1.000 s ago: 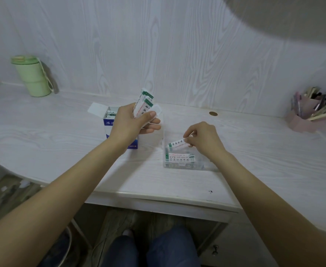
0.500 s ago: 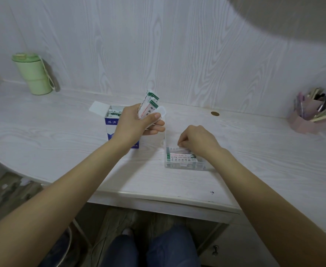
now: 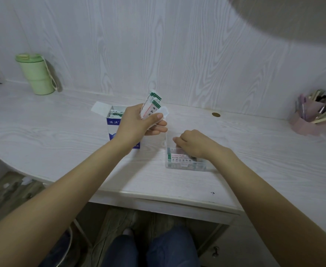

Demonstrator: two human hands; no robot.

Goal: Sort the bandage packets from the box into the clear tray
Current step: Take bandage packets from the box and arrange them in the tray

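Note:
A blue and white box stands open on the desk, with white packets showing inside. In front of it, my left hand grips a fan of white and green bandage packets, held upright above the desk. The clear tray sits to the right and holds a stack of bandage packets. My right hand lies over the tray with its fingers curled down onto the stack. Its fingertips are hidden, so I cannot see whether it still holds a packet.
A green lidded cup stands at the back left against the wall. A pink pen holder full of pens sits at the far right. A brown cable-hole cap lies behind the tray. The desk's front edge runs above my knees.
My right hand has lowered the single packet it held into the tray and now rests on the stack. My left hand has stayed put with its packets.

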